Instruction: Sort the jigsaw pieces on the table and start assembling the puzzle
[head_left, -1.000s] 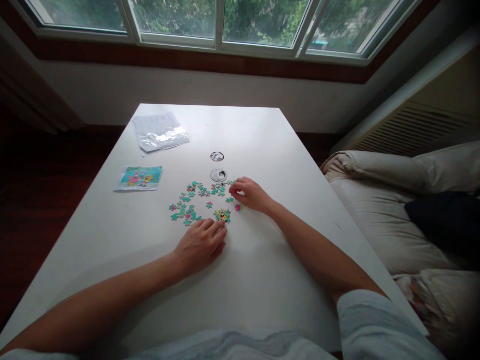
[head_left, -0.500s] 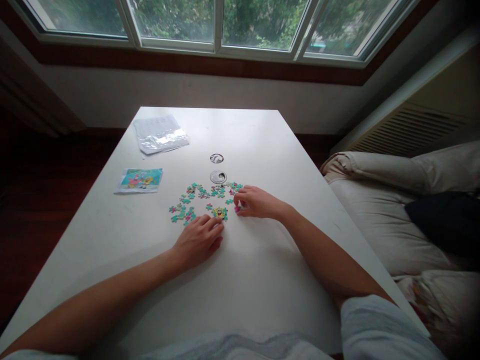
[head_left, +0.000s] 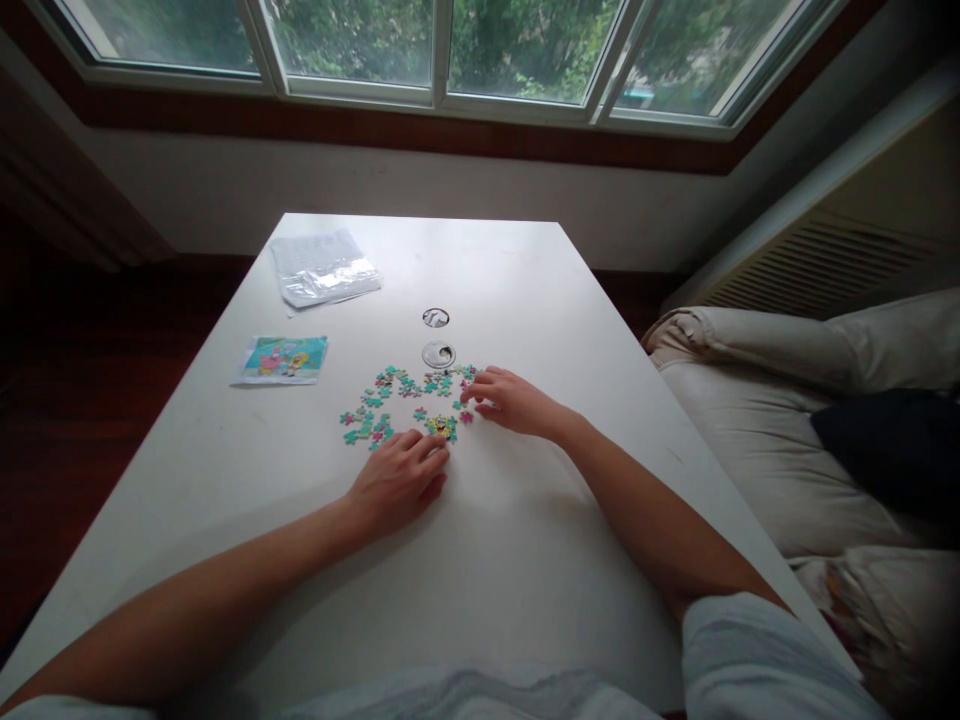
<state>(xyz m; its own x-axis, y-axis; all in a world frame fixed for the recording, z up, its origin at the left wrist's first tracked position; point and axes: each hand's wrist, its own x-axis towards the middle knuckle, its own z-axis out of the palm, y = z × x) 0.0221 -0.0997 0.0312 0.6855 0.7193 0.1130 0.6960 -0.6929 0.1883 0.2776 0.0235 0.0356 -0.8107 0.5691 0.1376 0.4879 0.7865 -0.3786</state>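
Several small teal and pink jigsaw pieces (head_left: 382, 400) lie scattered in the middle of a white table (head_left: 487, 560). A joined yellow cluster (head_left: 442, 427) sits at their near edge. My left hand (head_left: 397, 480) rests flat on the table, fingers stretched out, fingertips touching the near side of that cluster. My right hand (head_left: 510, 402) lies to the right of the pieces, fingers curled down onto the loose pieces at the scatter's right edge; whether it pinches one is hidden.
A printed picture card (head_left: 281, 358) lies left of the pieces, and a clear plastic bag with paper (head_left: 322, 268) lies farther back. Two small round lids (head_left: 438, 352) sit behind the scatter. A cushioned sofa (head_left: 810, 440) stands right of the table; windows run along the far wall.
My right hand drew back from the round lid toward the yellow cluster, then edged slightly back up. My left hand slid a little forward and stayed at the cluster.
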